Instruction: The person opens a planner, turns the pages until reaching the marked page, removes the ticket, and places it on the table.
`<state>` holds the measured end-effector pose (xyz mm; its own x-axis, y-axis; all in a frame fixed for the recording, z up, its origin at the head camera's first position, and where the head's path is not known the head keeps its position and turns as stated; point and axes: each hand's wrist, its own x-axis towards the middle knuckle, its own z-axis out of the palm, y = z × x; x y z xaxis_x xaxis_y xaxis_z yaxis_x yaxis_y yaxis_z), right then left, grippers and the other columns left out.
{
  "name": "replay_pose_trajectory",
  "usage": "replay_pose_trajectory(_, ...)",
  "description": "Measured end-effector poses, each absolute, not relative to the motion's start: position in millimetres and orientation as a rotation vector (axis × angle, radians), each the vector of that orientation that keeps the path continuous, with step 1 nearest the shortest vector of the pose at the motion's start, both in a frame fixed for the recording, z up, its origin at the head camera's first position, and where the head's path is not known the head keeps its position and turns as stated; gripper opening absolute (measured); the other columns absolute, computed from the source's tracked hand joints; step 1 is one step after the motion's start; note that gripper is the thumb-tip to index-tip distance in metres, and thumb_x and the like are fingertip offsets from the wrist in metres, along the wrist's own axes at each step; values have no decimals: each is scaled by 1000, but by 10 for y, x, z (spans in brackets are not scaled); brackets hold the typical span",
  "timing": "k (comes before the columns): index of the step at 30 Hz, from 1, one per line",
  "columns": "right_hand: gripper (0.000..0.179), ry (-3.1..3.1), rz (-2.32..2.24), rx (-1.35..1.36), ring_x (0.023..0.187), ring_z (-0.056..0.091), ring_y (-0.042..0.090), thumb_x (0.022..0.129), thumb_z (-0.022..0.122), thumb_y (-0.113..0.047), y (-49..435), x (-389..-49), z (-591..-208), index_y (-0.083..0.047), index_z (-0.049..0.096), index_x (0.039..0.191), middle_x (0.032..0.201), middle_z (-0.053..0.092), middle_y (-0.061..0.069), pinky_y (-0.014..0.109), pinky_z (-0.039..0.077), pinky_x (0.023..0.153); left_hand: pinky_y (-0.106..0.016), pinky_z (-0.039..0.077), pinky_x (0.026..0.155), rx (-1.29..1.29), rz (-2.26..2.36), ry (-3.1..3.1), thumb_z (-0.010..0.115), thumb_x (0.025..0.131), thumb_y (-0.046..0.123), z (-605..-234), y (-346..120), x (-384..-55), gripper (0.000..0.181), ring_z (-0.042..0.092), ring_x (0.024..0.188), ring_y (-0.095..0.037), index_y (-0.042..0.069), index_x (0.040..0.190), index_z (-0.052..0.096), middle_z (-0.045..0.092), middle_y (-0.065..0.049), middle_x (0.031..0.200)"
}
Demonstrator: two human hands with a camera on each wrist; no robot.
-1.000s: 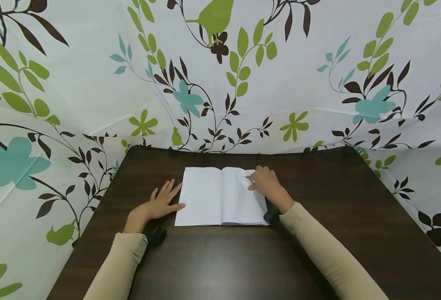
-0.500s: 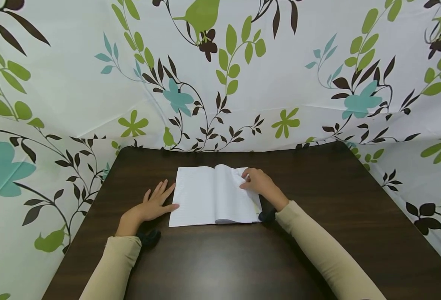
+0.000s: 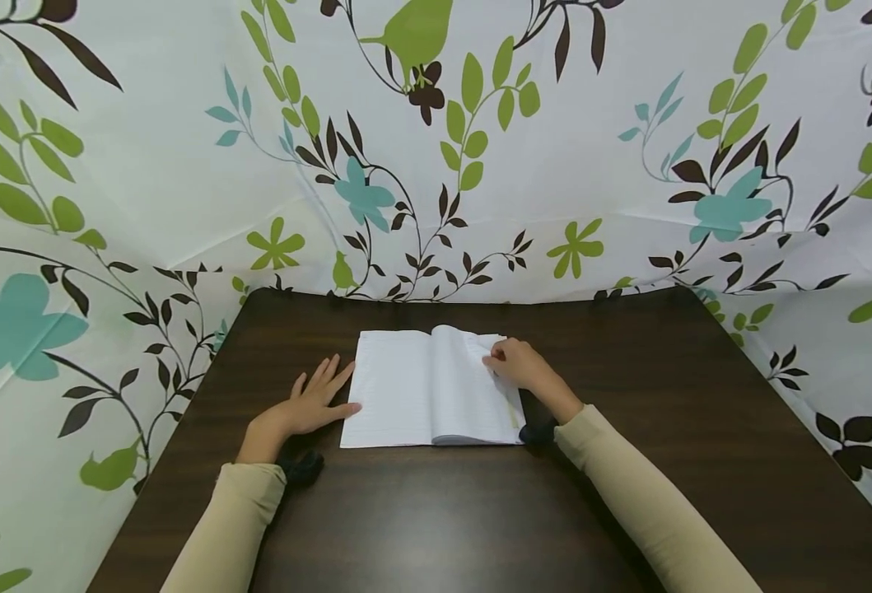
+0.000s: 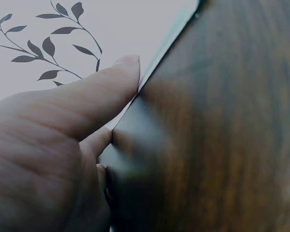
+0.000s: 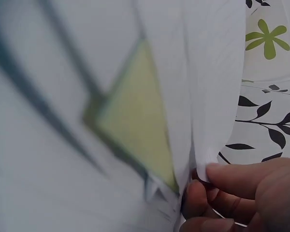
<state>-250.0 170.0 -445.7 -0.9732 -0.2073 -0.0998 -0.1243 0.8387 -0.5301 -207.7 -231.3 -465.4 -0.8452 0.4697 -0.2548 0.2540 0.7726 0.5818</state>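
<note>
An open notebook (image 3: 391, 387) with lined white pages lies on the dark table. My left hand (image 3: 305, 408) rests spread at its left edge, thumb on the page margin. In the left wrist view the thumb (image 4: 106, 94) lies along that edge. My right hand (image 3: 524, 366) pinches some right-hand pages (image 3: 458, 387) near their upper outer edge, and they bow up from the spine. The right wrist view shows thumb and curled fingers gripping the page edge (image 5: 208, 159). A yellow-green paper piece (image 5: 135, 116) shows among the pages; its kind is unclear.
The brown wooden table (image 3: 421, 519) extends around the notebook. A white cloth (image 3: 184, 189) printed with leaves, flowers and birds hangs behind and at both sides. Dark wrist-worn devices (image 3: 304, 468) sit under each wrist.
My right fingers have curled in from a pointing pose and now pinch the right-hand pages, which have risen and bowed near the spine. The left hand stays in place; the head view shifts slightly.
</note>
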Motion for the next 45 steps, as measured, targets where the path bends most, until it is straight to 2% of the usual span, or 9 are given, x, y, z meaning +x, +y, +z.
replay_pose_trajectory(3,26,2854,-810,-249,66,49,16,105,61,-24,1706,-2472,-4458,-7,67,86,72,54,2,27,38,59,-73,-18,119,551,776,2567,54,100,64,-4668,-2309,-2069,96,-16,161,-45,16,170,8,-13,-22,174)
replay_pose_trajectory(9,24,2848,-870,-280,67,50,18,108,51,-24,1722,-2473,-4443,-5,62,96,76,53,5,29,40,60,-70,-14,122,532,734,2585,51,102,64,-4687,-2301,-2082,94,-14,162,-42,17,170,6,-12,-18,176)
replay_pose_trajectory(15,25,2871,-950,-329,64,45,17,108,44,-23,1733,-2511,-4430,-8,54,92,74,45,3,29,38,58,-74,-16,119,555,777,2565,54,103,57,-4627,-2313,-2088,93,-14,160,-47,13,169,7,-12,-24,174)
replay_pose_trajectory(29,27,2865,-1136,-326,62,42,17,108,43,-23,1699,-2525,-4250,-8,53,87,73,44,3,28,35,56,-73,-17,119,558,778,2544,54,103,56,-4592,-2312,-2084,92,-15,160,-46,13,169,7,-12,-24,174)
replay_pose_trajectory(36,28,2846,-1160,-344,61,41,17,108,43,-24,1633,-2533,-4144,-9,52,86,74,45,3,29,34,55,-72,-19,120,572,792,2548,52,102,63,-4619,-2344,-2071,94,-17,161,-44,17,170,6,-14,-20,175)
replay_pose_trajectory(45,29,2853,-1185,-382,60,40,17,106,43,-23,1517,-2574,-4012,-10,50,81,71,44,2,30,35,55,-69,-15,123,524,728,2562,51,104,57,-4650,-2319,-2116,90,-16,162,-40,16,170,4,-15,-17,175)
